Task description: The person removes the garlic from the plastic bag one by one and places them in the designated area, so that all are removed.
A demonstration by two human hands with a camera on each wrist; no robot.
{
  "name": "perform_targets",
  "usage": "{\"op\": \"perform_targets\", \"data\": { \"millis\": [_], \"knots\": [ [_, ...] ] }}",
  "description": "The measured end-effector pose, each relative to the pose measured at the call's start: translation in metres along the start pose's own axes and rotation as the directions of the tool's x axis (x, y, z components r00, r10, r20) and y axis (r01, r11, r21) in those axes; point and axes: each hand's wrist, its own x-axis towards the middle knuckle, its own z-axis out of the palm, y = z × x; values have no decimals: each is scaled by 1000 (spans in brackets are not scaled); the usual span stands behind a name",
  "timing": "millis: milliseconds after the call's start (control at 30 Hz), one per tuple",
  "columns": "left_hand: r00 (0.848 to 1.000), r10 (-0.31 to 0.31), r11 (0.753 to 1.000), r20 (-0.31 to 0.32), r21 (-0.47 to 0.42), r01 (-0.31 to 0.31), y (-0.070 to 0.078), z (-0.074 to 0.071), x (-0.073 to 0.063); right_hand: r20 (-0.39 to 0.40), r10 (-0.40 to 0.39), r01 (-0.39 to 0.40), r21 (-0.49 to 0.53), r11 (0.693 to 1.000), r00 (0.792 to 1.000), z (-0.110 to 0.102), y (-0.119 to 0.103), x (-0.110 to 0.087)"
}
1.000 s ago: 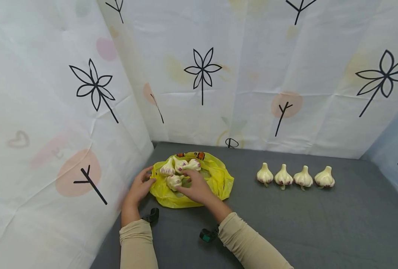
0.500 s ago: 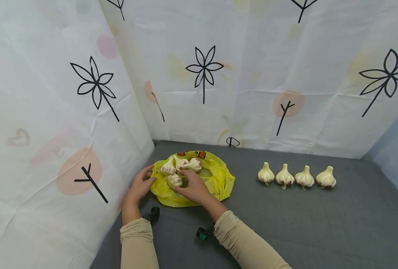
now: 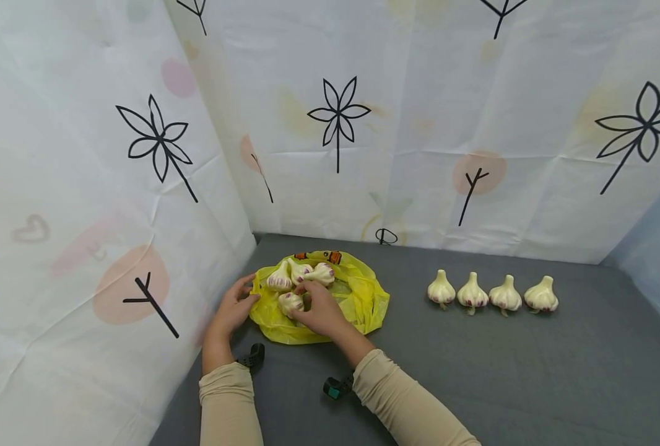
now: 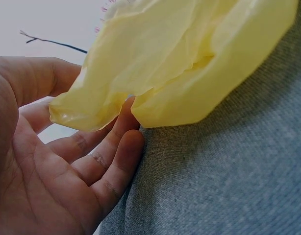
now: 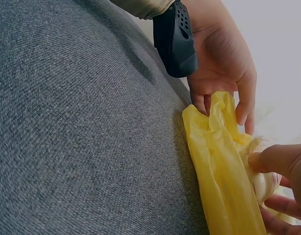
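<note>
A yellow plastic bag (image 3: 370, 297) lies with its mouth spread on the grey table. Several garlic bulbs (image 3: 278, 279) with purple streaks sit together inside it. The left hand (image 3: 232, 308) holds the bag's left rim, thumb on the inner side and fingers outside; the left wrist view shows the plastic (image 4: 155, 63) hiding some fingertips. Reaching into the bag, the right hand (image 3: 325, 313) grips the nearest garlic bulb (image 3: 290, 303) between thumb and fingers. In the right wrist view that bulb (image 5: 261, 183) shows its roots beside the thumb.
Several more garlic bulbs (image 3: 472, 293) stand in a row on the right part of the grey table (image 3: 475, 371). White patterned cloth (image 3: 408, 124) rises behind and at the left. Black wrist devices (image 3: 338, 387) are worn on both wrists.
The bulb at the right hand has turned slightly between its fingers. The left hand keeps its place on the bag's rim. The row of bulbs is unchanged.
</note>
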Motion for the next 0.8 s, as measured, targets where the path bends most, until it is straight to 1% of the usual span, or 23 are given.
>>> {"op": "perform_targets", "data": {
  "millis": [267, 567, 800],
  "knots": [
    [1000, -9, 1000, -6, 10, 9, 2, 0, 0, 2, -8, 7, 46, 999, 1000, -2, -2, -2],
    [1000, -10, 1000, -8, 17, 10, -1, 0, 0, 10, -8, 7, 104, 995, 1000, -10, -3, -7],
    [1000, -9, 1000, -15, 28, 9, -2, 0, 1, -1, -2, 2, 113, 994, 1000, -18, -3, -9]
  ]
}}
